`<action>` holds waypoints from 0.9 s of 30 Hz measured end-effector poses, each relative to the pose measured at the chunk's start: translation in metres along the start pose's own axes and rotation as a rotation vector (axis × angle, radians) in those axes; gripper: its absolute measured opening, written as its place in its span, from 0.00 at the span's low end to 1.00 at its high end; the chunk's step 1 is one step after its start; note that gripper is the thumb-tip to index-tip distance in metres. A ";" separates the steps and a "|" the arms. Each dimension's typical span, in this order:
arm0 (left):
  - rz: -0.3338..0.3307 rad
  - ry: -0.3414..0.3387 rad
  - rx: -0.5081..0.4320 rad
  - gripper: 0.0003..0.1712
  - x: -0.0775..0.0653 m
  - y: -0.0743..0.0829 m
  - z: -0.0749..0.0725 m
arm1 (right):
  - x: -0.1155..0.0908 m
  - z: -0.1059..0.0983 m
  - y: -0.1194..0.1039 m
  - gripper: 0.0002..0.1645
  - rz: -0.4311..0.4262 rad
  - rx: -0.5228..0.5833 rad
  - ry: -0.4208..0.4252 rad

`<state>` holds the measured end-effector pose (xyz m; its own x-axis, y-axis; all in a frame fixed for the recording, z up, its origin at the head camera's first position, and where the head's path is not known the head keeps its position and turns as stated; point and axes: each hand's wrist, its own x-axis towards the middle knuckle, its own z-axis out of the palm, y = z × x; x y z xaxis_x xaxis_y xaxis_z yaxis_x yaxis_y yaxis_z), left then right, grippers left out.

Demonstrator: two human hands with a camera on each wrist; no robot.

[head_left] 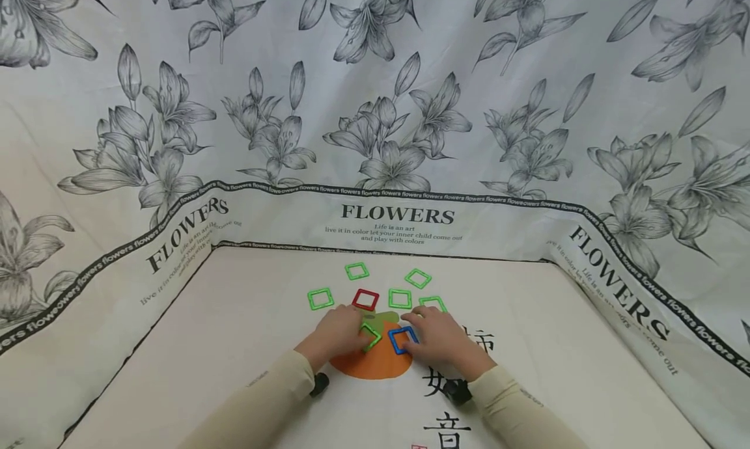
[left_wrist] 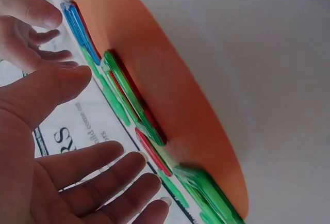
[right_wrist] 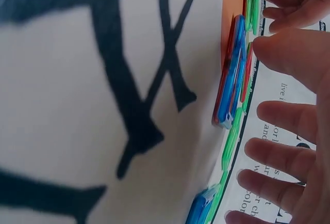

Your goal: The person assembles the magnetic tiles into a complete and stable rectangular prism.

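A green square frame (head_left: 370,337) lies on the orange fruit print beside my left hand (head_left: 340,332). To its right lies a blue square frame (head_left: 402,340), next to my right hand (head_left: 438,337). In the left wrist view, my left hand's fingers (left_wrist: 98,182) are spread and relaxed above the pieces, with nothing held; red shows under the green frame (left_wrist: 134,97). In the right wrist view, my right hand's fingers (right_wrist: 283,146) are loosely extended, apart from the blue frame (right_wrist: 232,74), which has red beneath it.
Beyond the hands lie a red square frame (head_left: 365,299) and several green ones, including a left one (head_left: 320,299) and a far one (head_left: 357,271). Another blue piece (right_wrist: 200,206) shows low in the right wrist view. Flower-printed cloth (head_left: 392,224) walls the table on three sides.
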<state>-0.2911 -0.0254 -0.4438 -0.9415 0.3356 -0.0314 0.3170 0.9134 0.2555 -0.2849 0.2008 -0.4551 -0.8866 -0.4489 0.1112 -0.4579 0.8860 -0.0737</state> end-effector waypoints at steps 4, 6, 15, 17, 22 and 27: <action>-0.035 -0.033 -0.027 0.24 -0.001 0.001 0.008 | -0.001 0.005 -0.004 0.31 -0.044 0.023 -0.025; -0.047 -0.035 -0.030 0.25 0.000 0.003 0.009 | -0.002 0.005 -0.006 0.30 -0.058 0.035 -0.025; -0.066 -0.059 0.039 0.27 0.002 0.010 0.006 | 0.000 0.000 -0.011 0.27 -0.086 0.040 -0.041; -0.067 -0.067 0.048 0.27 0.003 0.010 0.007 | 0.000 0.000 -0.012 0.28 -0.086 0.040 -0.057; -0.073 -0.075 0.054 0.26 0.005 0.009 0.009 | 0.002 0.001 -0.015 0.29 -0.071 0.026 -0.085; -0.080 -0.084 0.043 0.23 0.005 0.010 0.008 | 0.003 0.005 -0.015 0.30 -0.060 0.017 -0.094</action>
<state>-0.2914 -0.0129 -0.4488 -0.9516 0.2777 -0.1319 0.2474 0.9464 0.2077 -0.2813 0.1852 -0.4585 -0.8593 -0.5109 0.0228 -0.5108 0.8553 -0.0864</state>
